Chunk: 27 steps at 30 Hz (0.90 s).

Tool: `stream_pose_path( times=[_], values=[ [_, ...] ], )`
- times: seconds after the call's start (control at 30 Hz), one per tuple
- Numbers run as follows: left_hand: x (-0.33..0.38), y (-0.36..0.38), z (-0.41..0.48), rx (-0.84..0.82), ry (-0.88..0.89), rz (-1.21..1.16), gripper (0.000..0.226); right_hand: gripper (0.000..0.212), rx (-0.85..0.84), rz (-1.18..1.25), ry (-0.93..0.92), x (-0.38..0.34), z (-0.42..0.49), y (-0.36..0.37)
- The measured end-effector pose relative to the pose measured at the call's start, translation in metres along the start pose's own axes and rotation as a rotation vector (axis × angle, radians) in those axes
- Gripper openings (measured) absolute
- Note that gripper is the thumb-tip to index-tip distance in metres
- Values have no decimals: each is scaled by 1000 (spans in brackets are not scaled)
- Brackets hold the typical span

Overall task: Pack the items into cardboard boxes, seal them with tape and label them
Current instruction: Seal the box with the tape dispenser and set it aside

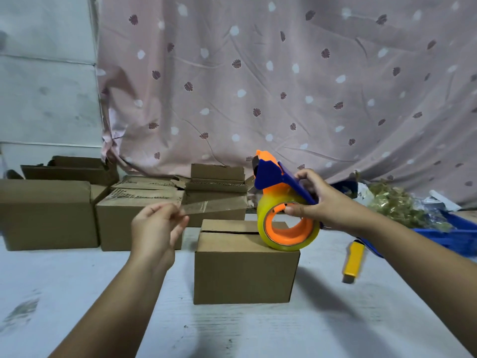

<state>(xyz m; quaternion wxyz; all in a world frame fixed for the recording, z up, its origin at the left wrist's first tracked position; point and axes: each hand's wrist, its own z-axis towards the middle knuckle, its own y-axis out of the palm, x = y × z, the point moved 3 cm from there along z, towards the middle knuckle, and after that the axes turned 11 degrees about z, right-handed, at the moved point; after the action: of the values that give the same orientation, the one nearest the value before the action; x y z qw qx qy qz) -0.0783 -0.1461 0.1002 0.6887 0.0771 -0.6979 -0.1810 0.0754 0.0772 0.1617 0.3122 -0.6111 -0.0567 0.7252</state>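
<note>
Above a closed cardboard box (245, 267) on the counter (258, 332), the right hand (327, 202) grips a blue-and-orange tape dispenser (284, 202) while the left hand (154, 228) pinches the clear tape strip (216, 205) pulled from it.

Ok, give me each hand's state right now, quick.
Left hand: pinching the free end of the clear tape strip.
Right hand: gripping the tape dispenser above the closed box.
</note>
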Motion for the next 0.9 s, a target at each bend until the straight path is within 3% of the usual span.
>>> stream_pose_path(
  times=[0.13, 0.37, 0.43, 0.57, 0.8, 0.9],
  values=[
    [-19, -4, -2, -28, -33, 64, 15, 69, 38, 157, -22, 12, 3, -5],
    [-39, -7, 2, -63, -142, -50, 10, 88, 67, 371, -40, 25, 12, -10],
    [-35, -6, 4, -54, -97, -40, 6, 85, 39, 360, -38, 26, 12, -9],
    [-25, -1, 7, -46, -16, -39, 29, 83, 3, 307, -45, 25, 8, -10],
    [-31, 6, 10, -84, 43, 207, 32, 85, -59, 184, -59, 20, 4, -10],
    [-33, 4, 7, -78, 167, 319, 30, 67, -65, 203, -65, 21, 2, -10]
  ],
)
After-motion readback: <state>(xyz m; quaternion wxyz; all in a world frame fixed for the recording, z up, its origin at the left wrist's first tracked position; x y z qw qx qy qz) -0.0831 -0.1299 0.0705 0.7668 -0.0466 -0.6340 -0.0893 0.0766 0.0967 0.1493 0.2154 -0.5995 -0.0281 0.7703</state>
